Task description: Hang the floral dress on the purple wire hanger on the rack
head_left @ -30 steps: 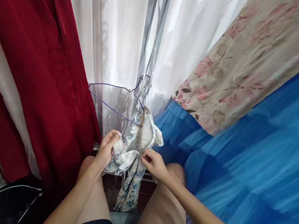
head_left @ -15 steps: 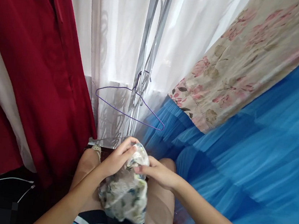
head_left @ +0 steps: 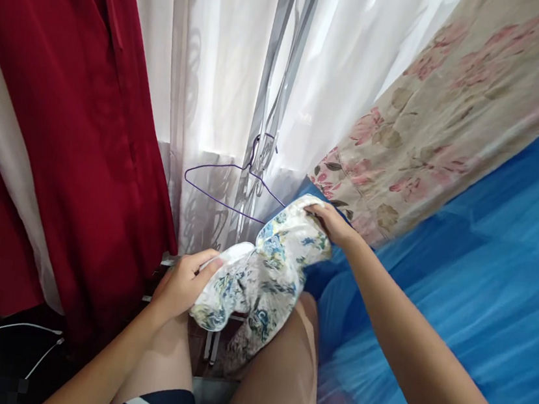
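A white floral garment (head_left: 275, 275) with blue and yellow flowers is stretched out above my knees; its exact kind I cannot make out. Its left edge is pinched in my left hand (head_left: 189, 284), thumb on top. My right hand (head_left: 329, 221) grips the upper right edge, higher and farther forward. Between the two hands the cloth dips, and its lower part hangs down between my thighs. Just behind it a purple wire hanger (head_left: 225, 165) hangs on silver ribbons (head_left: 288, 53); the garment covers the hanger's right end.
Red cloth (head_left: 109, 143) hangs at the left, white curtains (head_left: 223, 58) at the back. On the right are a beige floral cloth (head_left: 420, 135) and blue layered tulle (head_left: 480, 287). A white cable (head_left: 28, 324) lies on a dark surface at lower left.
The bunched garment has been spread open and lifted forward. My right hand moved up and right with its edge, my left hand slightly left and down.
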`<act>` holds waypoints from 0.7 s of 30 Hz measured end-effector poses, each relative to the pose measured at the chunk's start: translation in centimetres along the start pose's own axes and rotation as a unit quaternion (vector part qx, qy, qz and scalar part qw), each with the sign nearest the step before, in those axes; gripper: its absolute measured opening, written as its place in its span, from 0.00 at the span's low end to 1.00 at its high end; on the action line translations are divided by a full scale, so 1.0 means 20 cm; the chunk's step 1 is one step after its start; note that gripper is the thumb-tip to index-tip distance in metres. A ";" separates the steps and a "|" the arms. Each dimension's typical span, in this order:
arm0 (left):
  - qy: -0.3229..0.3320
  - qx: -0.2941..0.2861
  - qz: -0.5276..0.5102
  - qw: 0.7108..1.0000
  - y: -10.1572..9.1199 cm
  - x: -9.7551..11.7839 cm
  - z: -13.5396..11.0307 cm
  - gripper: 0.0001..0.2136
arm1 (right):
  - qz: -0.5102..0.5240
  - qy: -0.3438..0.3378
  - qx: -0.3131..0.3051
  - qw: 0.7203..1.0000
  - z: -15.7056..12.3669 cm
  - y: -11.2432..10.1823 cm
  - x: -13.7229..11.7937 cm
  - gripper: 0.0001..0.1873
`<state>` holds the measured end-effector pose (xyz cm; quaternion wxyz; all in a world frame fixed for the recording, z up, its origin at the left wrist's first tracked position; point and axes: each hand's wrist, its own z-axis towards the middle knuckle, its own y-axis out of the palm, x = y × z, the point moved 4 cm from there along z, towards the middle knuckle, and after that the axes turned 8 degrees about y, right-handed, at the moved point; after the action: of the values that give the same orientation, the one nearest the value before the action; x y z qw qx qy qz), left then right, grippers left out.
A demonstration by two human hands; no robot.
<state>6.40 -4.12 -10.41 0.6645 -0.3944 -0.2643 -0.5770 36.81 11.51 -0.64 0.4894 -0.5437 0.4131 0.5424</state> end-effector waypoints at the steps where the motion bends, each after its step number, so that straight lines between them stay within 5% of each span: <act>1: 0.007 0.015 -0.006 1.000 -0.03 0.03 0.03 0.12 | 0.003 0.010 -0.022 1.000 0.05 0.06 0.00 0.10; 7: 0.046 0.048 0.047 0.997 -0.29 0.05 0.15 0.10 | 0.038 0.001 -0.094 0.995 0.17 0.37 0.01 0.16; 11: 0.072 -0.049 0.210 0.974 -0.53 -0.12 0.34 0.07 | 0.050 -0.008 -0.097 0.994 0.15 0.34 -0.03 0.16; 15: 0.071 -0.016 0.264 0.962 -0.73 -0.25 0.61 0.06 | 0.001 0.007 -0.102 0.995 0.12 0.30 -0.10 0.16; 21: 0.078 0.056 0.236 0.967 -0.76 -0.23 0.95 0.08 | 0.002 0.019 -0.104 0.994 0.07 0.30 -0.18 0.15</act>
<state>-7.34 13.82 -0.29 0.8217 -0.3613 -0.1427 -0.4171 30.43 11.60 2.46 0.4213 -0.6011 0.3641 0.5733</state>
